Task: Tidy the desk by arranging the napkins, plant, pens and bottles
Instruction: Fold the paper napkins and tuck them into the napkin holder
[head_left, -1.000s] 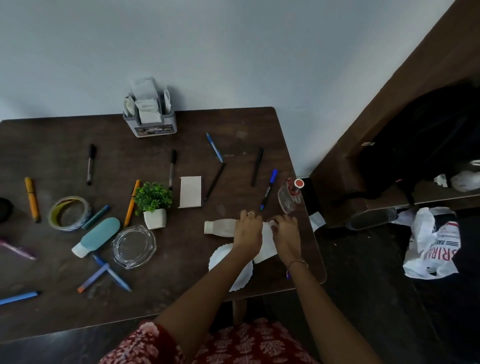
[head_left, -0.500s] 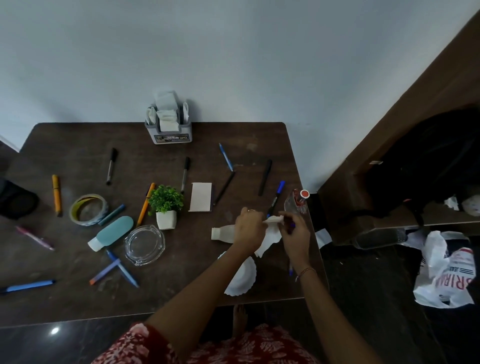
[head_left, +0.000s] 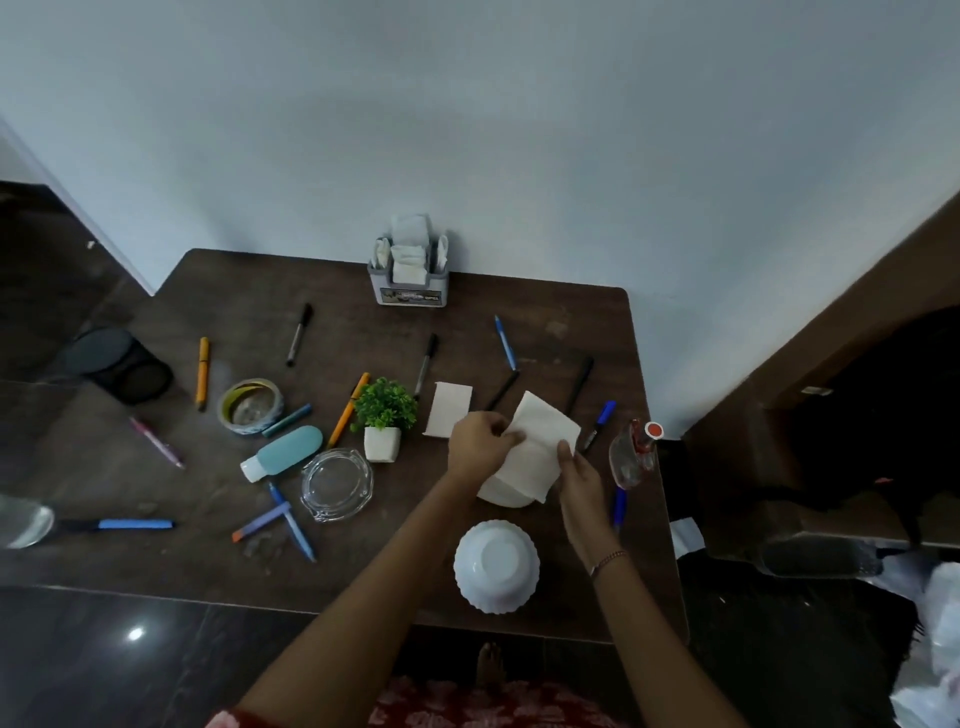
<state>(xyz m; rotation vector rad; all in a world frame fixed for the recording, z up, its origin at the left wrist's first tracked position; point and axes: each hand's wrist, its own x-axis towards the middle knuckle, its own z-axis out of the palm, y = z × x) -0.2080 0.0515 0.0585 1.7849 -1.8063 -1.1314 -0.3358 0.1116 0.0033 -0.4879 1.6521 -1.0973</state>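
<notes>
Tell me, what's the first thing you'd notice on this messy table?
Both hands, left hand and right hand, hold up a white napkin near the desk's right side. Just left stands a small green plant, and pens lie scattered everywhere, like the orange pen at the far left.

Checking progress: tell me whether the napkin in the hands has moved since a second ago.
Yes. The napkin has been lifted off the desk and opened, now nearer the folded napkin.
</notes>
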